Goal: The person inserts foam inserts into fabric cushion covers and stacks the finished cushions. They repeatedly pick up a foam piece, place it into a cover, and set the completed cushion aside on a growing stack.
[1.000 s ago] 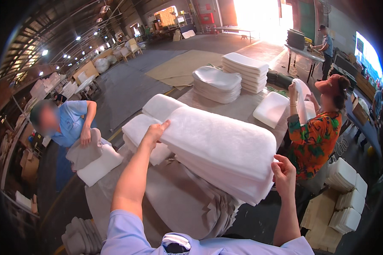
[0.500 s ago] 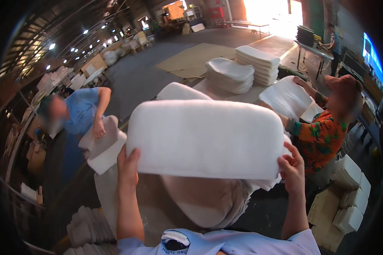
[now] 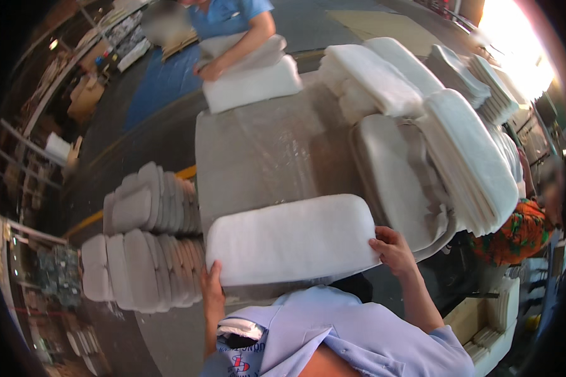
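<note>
A white oblong cushion pad (image 3: pixel 292 239) with rounded corners lies over the near edge of a grey-covered table (image 3: pixel 251 157). My left hand (image 3: pixel 212 289) holds its left end, thumb on top and the other fingers hidden. At the right end, my right hand (image 3: pixel 393 251) pinches the edge. Just beyond that hand, a grey cushion piece (image 3: pixel 396 176) with a ragged side rests next to a stack of white pads (image 3: pixel 471 157).
More white pads (image 3: pixel 374 78) are piled at the table's far right. Stacked grey cushions (image 3: pixel 138 251) stand at the left. Across the table, a person in blue (image 3: pixel 233 25) handles a white-and-grey piece (image 3: pixel 255 81). Another person's patterned sleeve (image 3: pixel 512 232) shows at right.
The white cushion pad has come down from in front of me to the table's near edge, both hands still on it. My view has tilted down and turned left.
</note>
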`<state>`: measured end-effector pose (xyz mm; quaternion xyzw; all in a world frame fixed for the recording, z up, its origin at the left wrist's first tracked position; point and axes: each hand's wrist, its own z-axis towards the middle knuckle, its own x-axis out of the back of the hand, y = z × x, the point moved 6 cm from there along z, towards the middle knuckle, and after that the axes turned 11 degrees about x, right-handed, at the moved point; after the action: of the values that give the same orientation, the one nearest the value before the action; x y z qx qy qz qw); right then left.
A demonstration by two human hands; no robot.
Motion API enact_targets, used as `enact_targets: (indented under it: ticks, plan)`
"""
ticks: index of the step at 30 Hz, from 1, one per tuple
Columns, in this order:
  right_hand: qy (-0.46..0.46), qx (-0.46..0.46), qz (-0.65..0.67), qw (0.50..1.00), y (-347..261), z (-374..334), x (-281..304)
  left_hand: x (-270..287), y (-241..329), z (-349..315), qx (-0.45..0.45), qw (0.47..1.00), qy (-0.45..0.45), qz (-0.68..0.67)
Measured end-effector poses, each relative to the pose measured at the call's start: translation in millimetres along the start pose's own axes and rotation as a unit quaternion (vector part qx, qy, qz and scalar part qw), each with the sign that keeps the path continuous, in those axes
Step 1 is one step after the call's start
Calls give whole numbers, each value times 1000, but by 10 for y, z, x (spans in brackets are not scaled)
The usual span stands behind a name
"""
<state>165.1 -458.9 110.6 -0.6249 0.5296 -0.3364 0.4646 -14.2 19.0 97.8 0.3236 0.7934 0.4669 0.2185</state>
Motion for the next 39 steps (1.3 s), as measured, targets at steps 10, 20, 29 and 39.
enact_targets:
  ticks: [10, 20, 29, 39]
  plan:
    - [6, -14, 27, 1000, 518, 229, -888, 624, 221, 618, -49, 996, -24, 66]
    - [115, -90, 8, 989, 1323, 429, -796, 824, -210, 1255, 0, 955, 24, 294]
    - [270, 40, -297, 915, 1620, 463, -352, -662, 2401, -879, -373, 679, -619, 127]
    - [275, 93, -354, 889, 1644, 491, -341, -675, 2688, -1327, -495, 693, -510, 124]
